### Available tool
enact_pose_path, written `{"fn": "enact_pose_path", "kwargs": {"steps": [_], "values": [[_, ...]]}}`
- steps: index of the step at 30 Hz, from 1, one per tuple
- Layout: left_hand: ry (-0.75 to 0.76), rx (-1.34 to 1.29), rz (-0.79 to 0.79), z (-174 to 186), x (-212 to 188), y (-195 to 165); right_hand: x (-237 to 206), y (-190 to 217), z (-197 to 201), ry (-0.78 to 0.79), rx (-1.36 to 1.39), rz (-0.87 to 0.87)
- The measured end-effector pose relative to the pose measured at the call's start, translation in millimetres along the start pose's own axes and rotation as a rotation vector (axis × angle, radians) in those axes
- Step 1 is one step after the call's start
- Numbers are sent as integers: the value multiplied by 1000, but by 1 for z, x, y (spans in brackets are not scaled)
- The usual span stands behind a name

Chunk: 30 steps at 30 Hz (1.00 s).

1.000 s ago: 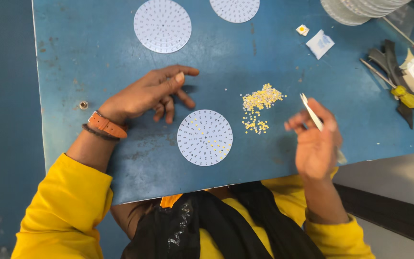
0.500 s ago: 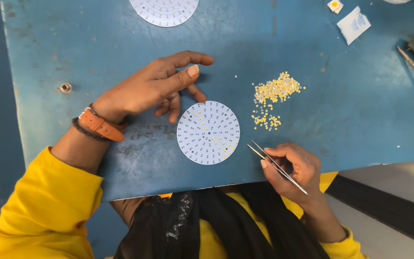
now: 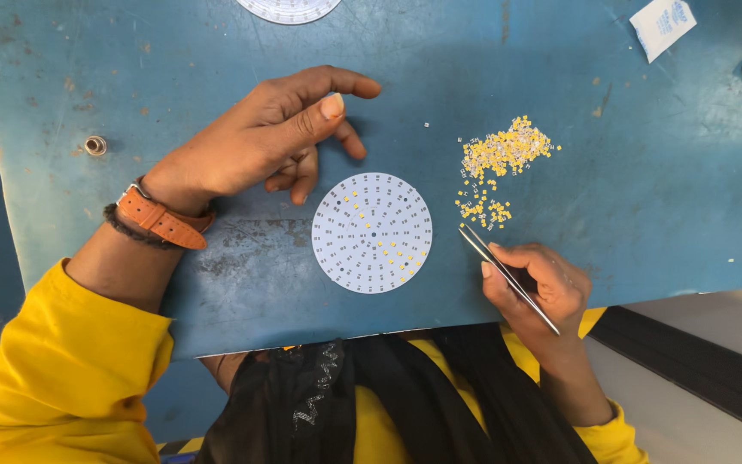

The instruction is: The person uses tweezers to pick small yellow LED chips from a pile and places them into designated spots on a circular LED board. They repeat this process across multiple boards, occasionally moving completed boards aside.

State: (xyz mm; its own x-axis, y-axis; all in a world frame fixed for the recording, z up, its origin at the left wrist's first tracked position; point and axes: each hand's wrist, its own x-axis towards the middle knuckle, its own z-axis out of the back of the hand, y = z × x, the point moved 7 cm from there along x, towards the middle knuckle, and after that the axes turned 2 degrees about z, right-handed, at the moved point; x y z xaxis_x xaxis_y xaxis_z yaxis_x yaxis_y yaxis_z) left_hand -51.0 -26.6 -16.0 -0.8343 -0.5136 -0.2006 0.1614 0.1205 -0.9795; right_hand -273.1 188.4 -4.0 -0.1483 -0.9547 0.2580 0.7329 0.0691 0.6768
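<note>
Bench (image 3: 646,172) of worn blue metal fills most of the frame. We rest our left hand (image 3: 259,142) flat on it in the upper middle, fingers loosely spread and holding nothing, just beside the upper left edge of the round white board (image 3: 372,233). This board lies at the centre, with some small yellow parts on it. Our right hand (image 3: 536,288), at lower right, grips thin tweezers (image 3: 508,277), whose tip points at the heap of tiny yellow parts (image 3: 498,167) right of the board.
</note>
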Motion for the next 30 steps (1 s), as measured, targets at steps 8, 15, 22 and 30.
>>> {"fn": "enact_pose_path", "kwargs": {"steps": [8,15,22,30], "values": [[-2,21,18,0,0,0,-2,-2,0,-36,-22,-28],[4,32,23,-1,1,0,1,2,-2,13,-9,11],[3,57,33,-2,1,-1,2,2,-2,-1,1,-21],[25,83,93,-5,-2,-3,-16,-27,3,-45,149,-128]]}}
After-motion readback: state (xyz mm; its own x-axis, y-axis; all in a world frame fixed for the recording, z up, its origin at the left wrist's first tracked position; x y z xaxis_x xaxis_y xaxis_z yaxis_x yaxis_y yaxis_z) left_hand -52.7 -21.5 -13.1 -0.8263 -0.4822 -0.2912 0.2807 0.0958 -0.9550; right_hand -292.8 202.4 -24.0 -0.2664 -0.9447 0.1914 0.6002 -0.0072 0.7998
